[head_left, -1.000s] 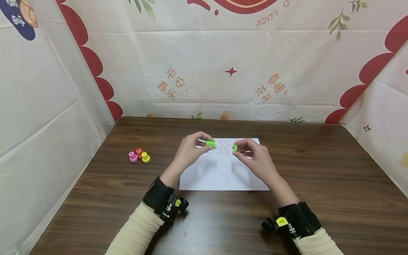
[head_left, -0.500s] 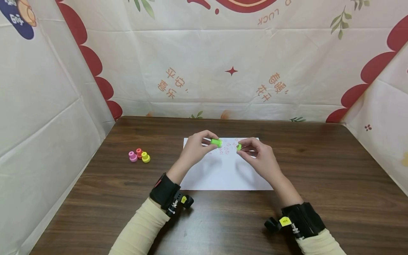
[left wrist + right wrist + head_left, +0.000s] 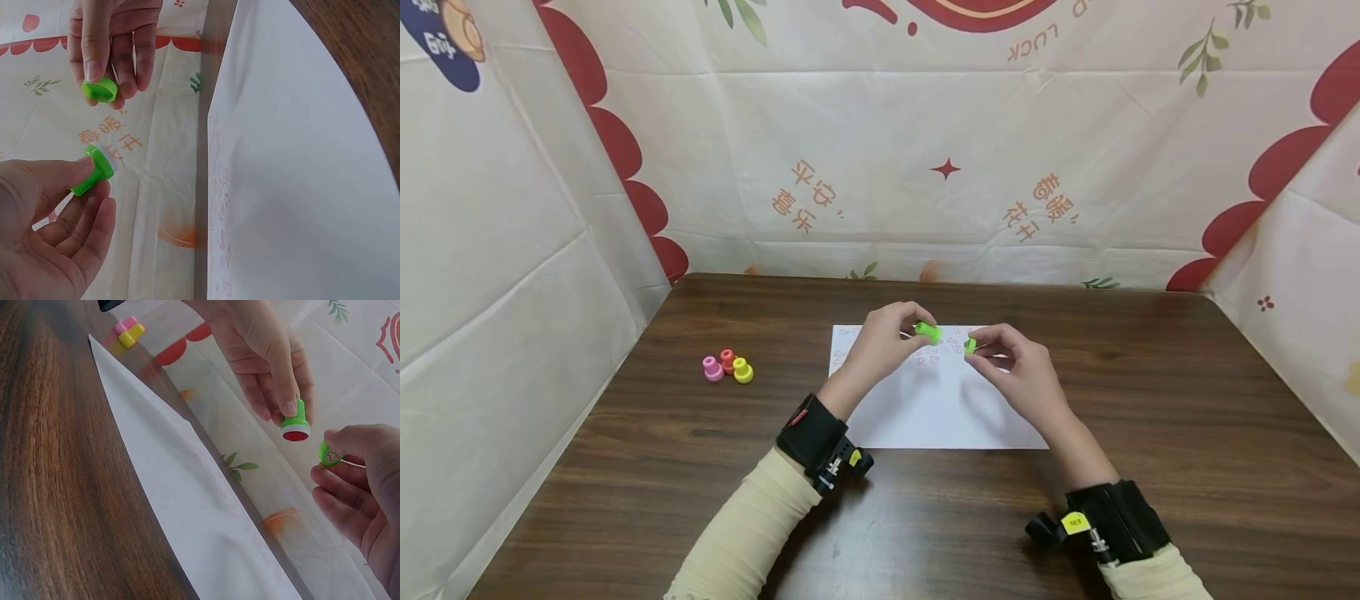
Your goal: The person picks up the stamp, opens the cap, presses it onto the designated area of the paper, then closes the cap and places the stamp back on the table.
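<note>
My left hand [image 3: 882, 343] pinches a green self-inking stamp [image 3: 928, 332] by its narrow handle, above the paper. In the right wrist view its white-rimmed red face [image 3: 295, 435] is bare and tilted downward. Thumb and fingers of my right hand [image 3: 1022, 367] pinch the small green stamp cap [image 3: 970, 345]. A line drawing shows on the cap's top in the right wrist view, and its hollow side shows in the left wrist view. Stamp and cap are apart, with a short gap between them. Below lies a white sheet of paper [image 3: 943, 417] with rows of small red prints near its far edge.
Left of the paper, a pink stamp [image 3: 712, 369], a red stamp [image 3: 727, 361] and a yellow stamp [image 3: 742, 371] stand close together on the brown wooden table [image 3: 625, 467]. A printed white cloth [image 3: 880, 125] hangs behind the table and along its sides.
My left hand has moved right with the stamp, turning it more downward. My right hand has shifted slightly right with the cap. The left end of the paper's far edge has come into view.
</note>
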A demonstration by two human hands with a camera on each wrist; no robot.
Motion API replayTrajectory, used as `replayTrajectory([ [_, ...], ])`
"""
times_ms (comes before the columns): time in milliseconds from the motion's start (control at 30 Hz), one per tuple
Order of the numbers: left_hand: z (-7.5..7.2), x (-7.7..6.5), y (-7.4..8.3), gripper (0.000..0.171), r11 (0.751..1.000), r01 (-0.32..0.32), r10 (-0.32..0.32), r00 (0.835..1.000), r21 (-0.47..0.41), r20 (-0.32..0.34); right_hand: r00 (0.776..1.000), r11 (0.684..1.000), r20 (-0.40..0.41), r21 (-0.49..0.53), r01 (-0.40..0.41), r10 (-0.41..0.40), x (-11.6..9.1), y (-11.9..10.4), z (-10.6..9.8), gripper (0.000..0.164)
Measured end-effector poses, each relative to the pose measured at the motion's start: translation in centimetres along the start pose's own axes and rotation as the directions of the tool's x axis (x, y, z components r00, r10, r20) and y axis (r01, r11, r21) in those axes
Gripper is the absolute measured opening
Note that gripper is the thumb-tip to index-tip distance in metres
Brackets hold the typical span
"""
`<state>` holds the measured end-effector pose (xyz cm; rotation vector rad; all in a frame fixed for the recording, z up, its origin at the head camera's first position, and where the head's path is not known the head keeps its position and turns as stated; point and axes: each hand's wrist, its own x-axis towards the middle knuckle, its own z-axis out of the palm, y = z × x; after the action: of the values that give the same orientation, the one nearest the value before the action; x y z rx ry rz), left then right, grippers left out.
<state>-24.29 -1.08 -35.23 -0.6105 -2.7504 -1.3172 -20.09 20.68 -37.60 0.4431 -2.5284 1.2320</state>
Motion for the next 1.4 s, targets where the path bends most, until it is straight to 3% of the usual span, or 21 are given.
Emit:
replayTrajectory([
  [433, 1.8, 2.1, 1.4, 0.019, 0.979, 0.001, -0.012, 0.999, 0.205, 0.052, 0.996, 1.0, -0.086, 0.023, -0.009, 0.011, -0.2, 0.8, -1.3, 0.027],
  [700, 3.0, 2.9, 1.7, 0.021, 0.953, 0.004, -0.027, 0.997, 0.302, 0.07, 0.997, 1.0, -0.082, 0.018, -0.009, 0.011, -0.4, 1.4, -1.6, 0.028],
  [1067, 4.4, 3.5, 1.1, 0.025, 0.885, -0.026, -0.053, 0.986, 0.464, 0.156, 0.996, 1.0, -0.088, -0.003, -0.013, 0.012, -0.6, 1.5, -1.7, 0.027],
  [1400, 5.3, 4.1, 0.9, 0.027, 0.837, -0.055, -0.071, 0.976, 0.544, 0.208, 0.996, 1.0, -0.083, 0.006, -0.023, 0.023, -0.5, 1.7, -1.7, 0.027],
])
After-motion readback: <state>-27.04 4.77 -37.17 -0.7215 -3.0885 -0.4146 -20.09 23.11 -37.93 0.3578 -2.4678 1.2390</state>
